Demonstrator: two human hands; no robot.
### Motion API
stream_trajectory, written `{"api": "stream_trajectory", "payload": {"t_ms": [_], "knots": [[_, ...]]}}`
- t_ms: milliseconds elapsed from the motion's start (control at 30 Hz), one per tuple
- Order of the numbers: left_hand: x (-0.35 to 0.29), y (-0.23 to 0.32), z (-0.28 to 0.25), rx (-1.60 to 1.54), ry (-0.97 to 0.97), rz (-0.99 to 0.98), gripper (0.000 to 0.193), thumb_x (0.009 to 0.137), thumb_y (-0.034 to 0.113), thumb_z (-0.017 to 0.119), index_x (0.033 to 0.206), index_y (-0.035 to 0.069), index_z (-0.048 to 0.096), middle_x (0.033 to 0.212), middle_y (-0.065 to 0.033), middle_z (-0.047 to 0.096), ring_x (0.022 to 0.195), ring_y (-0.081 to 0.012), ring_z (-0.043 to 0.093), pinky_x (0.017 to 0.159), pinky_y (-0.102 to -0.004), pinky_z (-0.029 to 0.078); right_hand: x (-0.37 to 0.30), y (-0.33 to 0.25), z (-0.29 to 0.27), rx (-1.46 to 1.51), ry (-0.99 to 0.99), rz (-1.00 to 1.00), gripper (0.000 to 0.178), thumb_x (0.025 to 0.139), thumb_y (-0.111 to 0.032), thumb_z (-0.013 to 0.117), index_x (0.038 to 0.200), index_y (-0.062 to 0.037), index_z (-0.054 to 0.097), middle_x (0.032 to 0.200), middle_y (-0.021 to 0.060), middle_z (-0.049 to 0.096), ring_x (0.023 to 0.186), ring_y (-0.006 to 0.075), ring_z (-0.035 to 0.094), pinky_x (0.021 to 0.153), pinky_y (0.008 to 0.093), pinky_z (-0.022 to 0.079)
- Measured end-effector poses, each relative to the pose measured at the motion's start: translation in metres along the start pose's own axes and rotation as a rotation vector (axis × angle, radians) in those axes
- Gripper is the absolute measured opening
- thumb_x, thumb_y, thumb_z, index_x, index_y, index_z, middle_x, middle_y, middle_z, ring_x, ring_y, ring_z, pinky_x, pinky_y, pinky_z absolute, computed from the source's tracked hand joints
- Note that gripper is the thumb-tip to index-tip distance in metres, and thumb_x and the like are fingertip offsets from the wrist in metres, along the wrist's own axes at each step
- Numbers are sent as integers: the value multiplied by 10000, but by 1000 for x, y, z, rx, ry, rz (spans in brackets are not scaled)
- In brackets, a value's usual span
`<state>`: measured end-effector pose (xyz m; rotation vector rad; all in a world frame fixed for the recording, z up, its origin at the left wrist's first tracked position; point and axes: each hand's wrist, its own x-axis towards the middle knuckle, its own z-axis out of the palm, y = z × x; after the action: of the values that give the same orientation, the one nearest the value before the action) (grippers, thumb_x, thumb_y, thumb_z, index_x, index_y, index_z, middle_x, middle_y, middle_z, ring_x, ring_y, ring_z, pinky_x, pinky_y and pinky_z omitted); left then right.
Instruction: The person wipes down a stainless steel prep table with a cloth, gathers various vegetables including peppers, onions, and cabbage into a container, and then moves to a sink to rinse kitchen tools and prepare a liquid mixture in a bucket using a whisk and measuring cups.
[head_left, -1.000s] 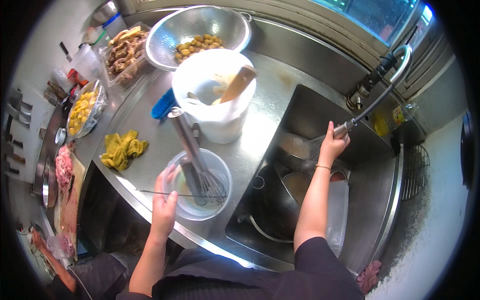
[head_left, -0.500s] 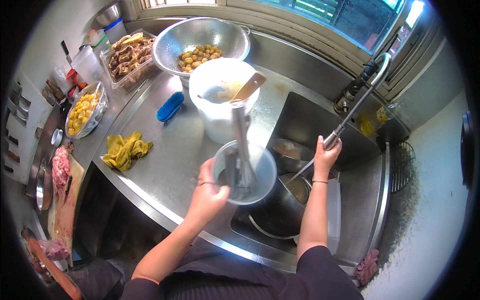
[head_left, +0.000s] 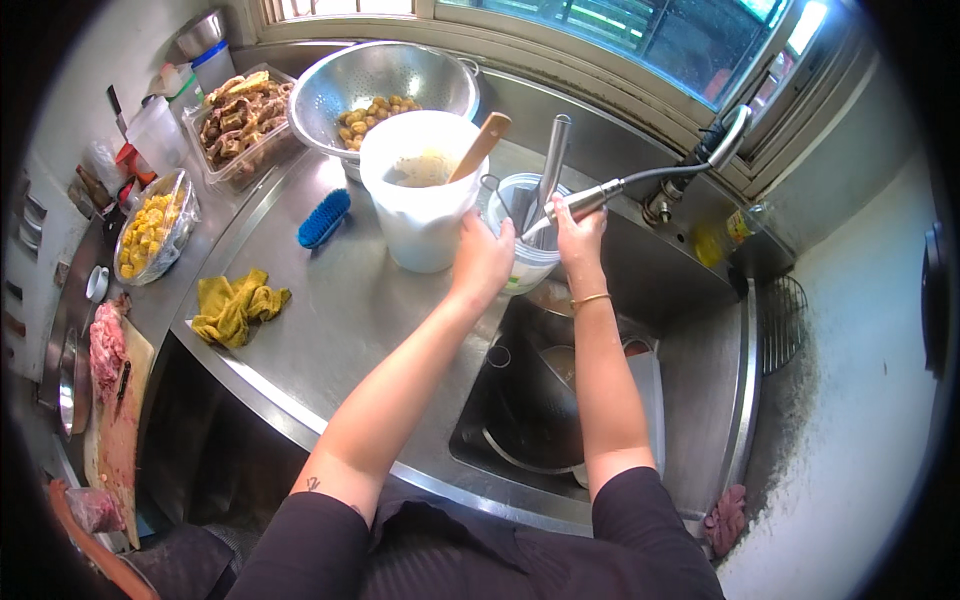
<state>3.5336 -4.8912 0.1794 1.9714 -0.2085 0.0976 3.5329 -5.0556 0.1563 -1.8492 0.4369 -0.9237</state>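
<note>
My left hand is closed round the near left side of a clear plastic container, just right of a white bucket. A tall metal-handled utensil and other metal pieces stand in the container. My right hand grips the spray head of the tap, its tip pointing down into the container; I cannot tell whether water runs. A wooden handle leans out of the bucket. Below my right forearm, the sink holds a dark pot.
Behind the bucket stands a metal colander with small round brown pieces. A blue brush and yellow cloth lie on the counter. Farther left are a tub of meat, bagged yellow pieces and a cutting board. Another person's arm shows lower left.
My left hand has carried the container away from me and right, beside the bucket. My right hand has brought the spray head up and left from over the sink to the container.
</note>
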Motion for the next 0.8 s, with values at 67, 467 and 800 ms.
{"api": "stream_trajectory", "payload": {"t_ms": [67, 467, 800], "knots": [[-9, 18, -30, 16, -254, -118, 500, 808, 310, 569, 1165, -8, 423, 1136, -226, 511, 1003, -372, 544, 867, -437, 413, -5, 0, -1, -23, 22, 67, 679, 724, -341, 749, 1119, 93, 406, 1067, 259, 475, 1009, 363, 475, 901, 420, 384], [-10, 3, -160, 836, -102, 837, 198, 701, 101, 627, 883, 89, 549, 853, -66, 539, 908, -242, 513, 844, -378, 363, -21, -10, -4, 779, -130, 240, 372, 864, -108, 561, 1202, -43, 422, 1114, 26, 510, 1045, 126, 457, 932, 278, 320], [-122, 0, -187, 793, -196, 728, 118, 734, 104, 544, 848, 128, 527, 843, -30, 508, 882, -185, 503, 779, -328, 362, -20, -7, 12, 693, -159, 182, 314, 931, -209, 514, 1200, -60, 449, 1176, 12, 496, 1106, 118, 426, 984, 303, 286]]}}
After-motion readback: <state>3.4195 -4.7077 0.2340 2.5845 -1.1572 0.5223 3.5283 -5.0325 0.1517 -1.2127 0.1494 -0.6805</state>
